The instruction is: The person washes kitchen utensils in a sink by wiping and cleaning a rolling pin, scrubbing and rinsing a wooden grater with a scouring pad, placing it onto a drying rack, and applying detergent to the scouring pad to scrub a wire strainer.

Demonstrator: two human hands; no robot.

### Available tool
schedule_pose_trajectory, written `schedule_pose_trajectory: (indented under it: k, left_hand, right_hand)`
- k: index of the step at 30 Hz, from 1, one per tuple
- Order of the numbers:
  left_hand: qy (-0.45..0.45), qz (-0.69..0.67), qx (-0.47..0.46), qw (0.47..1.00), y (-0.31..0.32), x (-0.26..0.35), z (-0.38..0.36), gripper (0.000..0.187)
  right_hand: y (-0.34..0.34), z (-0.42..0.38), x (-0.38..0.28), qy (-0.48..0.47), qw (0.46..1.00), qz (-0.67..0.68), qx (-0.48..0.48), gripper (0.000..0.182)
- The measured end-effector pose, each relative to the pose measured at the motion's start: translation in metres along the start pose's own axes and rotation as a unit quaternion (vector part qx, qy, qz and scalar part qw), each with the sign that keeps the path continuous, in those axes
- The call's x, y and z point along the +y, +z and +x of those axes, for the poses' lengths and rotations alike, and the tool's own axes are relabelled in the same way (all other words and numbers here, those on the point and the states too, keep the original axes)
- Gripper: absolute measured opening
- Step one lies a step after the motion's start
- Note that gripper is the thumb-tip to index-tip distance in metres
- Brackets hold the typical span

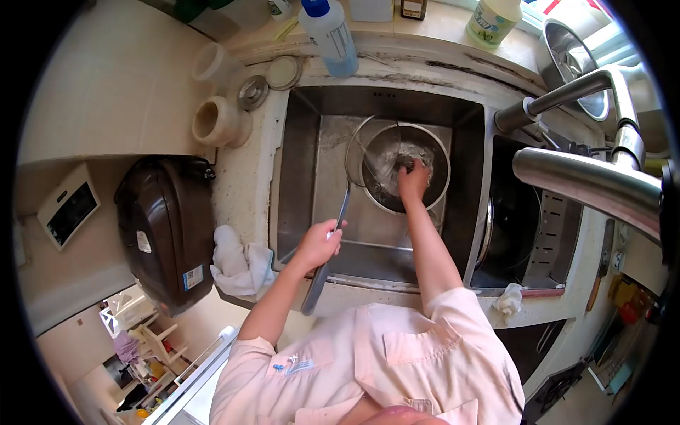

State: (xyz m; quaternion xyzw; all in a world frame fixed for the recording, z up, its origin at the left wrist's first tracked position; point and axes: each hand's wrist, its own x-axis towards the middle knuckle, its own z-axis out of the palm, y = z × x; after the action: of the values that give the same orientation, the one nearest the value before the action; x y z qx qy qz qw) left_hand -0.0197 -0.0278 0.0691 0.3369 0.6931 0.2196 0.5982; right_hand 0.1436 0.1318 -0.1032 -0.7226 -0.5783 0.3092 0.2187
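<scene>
My left hand (319, 246) is closed around the long metal handle of a strainer (345, 202). The strainer's round wire head overlaps the left side of a round metal bowl (448, 170), which stands in the sink basin (329, 202). My right hand (414, 180) reaches down into the bowl, fingers curled around a small dark wad at the water. What that wad is cannot be made out, as the fingers partly cover it. Clear water with bright ripples shows inside the bowl.
A metal faucet (588, 170) reaches in from the right, over a second basin holding a dark pan (506, 219). Behind the sink stands a blue-capped bottle (333, 42). Left lie a white cloth (241, 265), an open jar (211, 122) and a dark brown appliance (163, 227).
</scene>
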Motion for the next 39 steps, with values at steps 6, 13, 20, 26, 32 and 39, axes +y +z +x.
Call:
schedule_pose_trajectory:
  k: [6,13,20,26,32,39]
  left_hand:
    - [-0.083,-0.110,-0.094,0.986,0.011,-0.018,0.040,0.026]
    - [-0.137,-0.085,-0.139,0.977,0.013,-0.022,0.062,0.022]
    - [-0.150,-0.105,-0.164,0.969,0.003,-0.026,0.063,0.019]
    - [-0.135,-0.061,-0.141,0.979,0.006,-0.023,0.066,0.018]
    - [-0.135,-0.093,-0.154,0.974,0.004,-0.025,0.063,0.018]
    - [-0.129,-0.062,-0.129,0.981,0.007,-0.015,0.059,0.018]
  right_hand:
    - [-0.035,-0.001,-0.039,-0.115,0.992,-0.046,-0.033,0.039]
    - [0.061,0.020,0.028,-0.166,0.980,0.093,-0.059,0.034]
    - [0.010,0.029,0.013,-0.223,0.966,-0.091,-0.089,0.039]
    - [0.083,0.018,0.049,-0.251,0.955,-0.009,-0.156,0.043]
    - [-0.016,0.027,0.004,-0.308,0.907,-0.226,-0.180,0.037]
    - [0.010,0.018,0.018,-0.245,0.942,-0.223,-0.043,0.038]
